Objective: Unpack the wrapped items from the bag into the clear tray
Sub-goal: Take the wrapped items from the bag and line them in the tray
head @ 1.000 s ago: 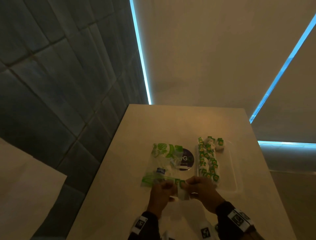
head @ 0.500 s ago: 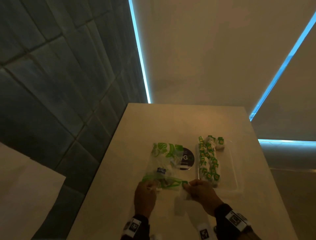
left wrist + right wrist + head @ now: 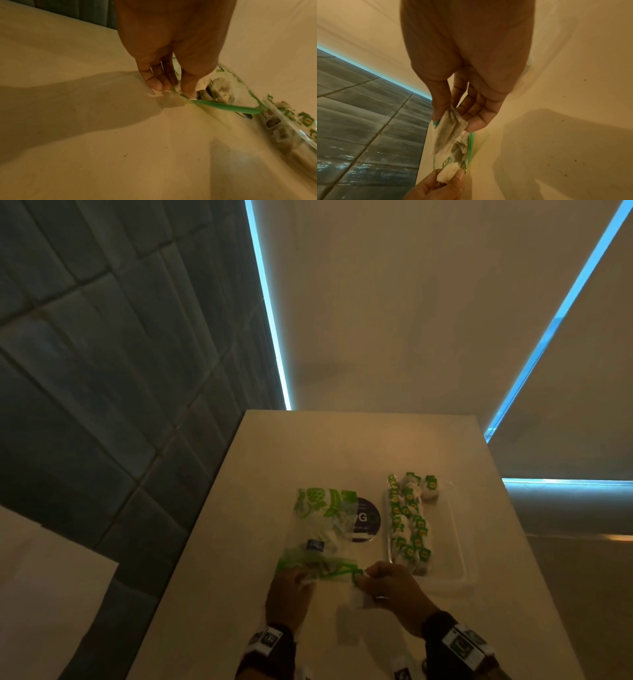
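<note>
At the near edge of the pale tabletop, I have both hands on the mouth of the clear plastic bag with green print. My left hand pinches the left end of the bag's green-edged opening between thumb and fingertips, holding it down against the surface. My right hand has thumb and fingers curled round one small white paper-wrapped item right at the opening's right end; the right wrist view shows the wrapper caught between the thumb and the fingers, just clear of the green strip.

What matters for my next move is the layout. The bag's long axis runs straight away from me, mouth toward me, with a few wrapped pieces visible inside it. The clear rectangular plastic tray lies parallel to it, just to the right, its long axis also pointing away. A double row of green-labelled wrapped items fills its left side, leaving the right half free. My right hand is much the nearer one to the tray, which sits forward and to the right of it. A round dark disc lies under the bag's right edge.
</note>
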A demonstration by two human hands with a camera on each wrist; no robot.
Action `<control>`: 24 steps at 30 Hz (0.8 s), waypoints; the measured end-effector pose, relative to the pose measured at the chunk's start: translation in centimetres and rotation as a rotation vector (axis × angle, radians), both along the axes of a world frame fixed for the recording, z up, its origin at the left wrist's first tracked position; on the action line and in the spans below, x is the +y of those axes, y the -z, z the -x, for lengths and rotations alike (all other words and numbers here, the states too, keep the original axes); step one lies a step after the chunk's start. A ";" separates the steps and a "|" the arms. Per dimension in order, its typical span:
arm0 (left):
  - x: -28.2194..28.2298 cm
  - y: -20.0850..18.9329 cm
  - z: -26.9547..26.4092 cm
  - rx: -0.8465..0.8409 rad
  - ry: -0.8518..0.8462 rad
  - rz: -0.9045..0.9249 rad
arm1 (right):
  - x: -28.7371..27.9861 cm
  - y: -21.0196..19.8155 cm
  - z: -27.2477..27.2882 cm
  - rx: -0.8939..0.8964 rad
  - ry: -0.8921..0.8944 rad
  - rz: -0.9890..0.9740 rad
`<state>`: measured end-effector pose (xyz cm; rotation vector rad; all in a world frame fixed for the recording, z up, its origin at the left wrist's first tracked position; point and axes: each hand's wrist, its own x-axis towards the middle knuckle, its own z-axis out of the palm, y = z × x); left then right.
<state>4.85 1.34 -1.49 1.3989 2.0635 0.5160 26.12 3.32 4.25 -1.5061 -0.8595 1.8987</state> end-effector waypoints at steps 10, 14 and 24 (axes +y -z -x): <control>-0.9 -3.5 -1.1 -0.476 -0.048 -0.019 | -0.3 -0.7 1.9 0.066 -0.069 -0.021; -0.8 -4.7 -1.4 -0.492 0.046 -0.034 | -0.1 -1.4 2.8 -0.017 -0.059 -0.168; -0.9 -6.7 -1.9 -0.683 0.101 0.003 | 1.0 -1.9 2.6 -0.242 -0.067 -0.393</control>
